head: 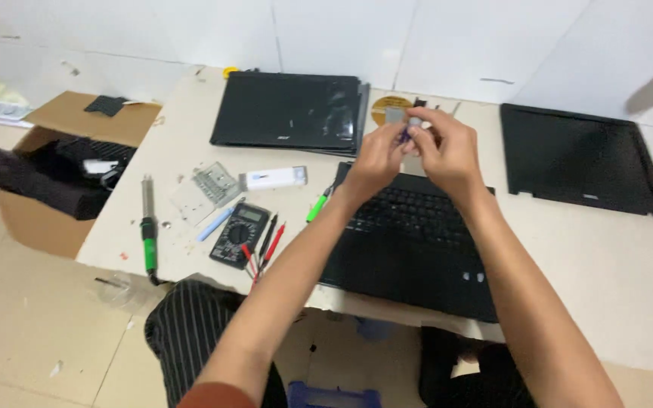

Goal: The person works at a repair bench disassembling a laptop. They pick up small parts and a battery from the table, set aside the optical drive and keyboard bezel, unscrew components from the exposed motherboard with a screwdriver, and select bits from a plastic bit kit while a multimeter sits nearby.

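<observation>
Both hands were raised over the laptop base (410, 242), left hand (376, 159) and right hand (447, 151) fingers pinched together on a small dark part (405, 134), at twelve o'clock of the keyboard, probably for closer inspection.

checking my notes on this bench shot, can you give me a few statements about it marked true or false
1. Both hands are raised together above the laptop keyboard base, the left hand and right hand pinching a small object between their fingers. True.
2. The multimeter lies to the right of the keyboard base. False: it lies to its left, beside the red and black probes.
3. A green-handled soldering iron lies near the table's left edge. True.
4. The cardboard box stands on the table. False: it stands on the floor, left of the table.
5. A black laptop lid lies on the right of the table. True.
</observation>
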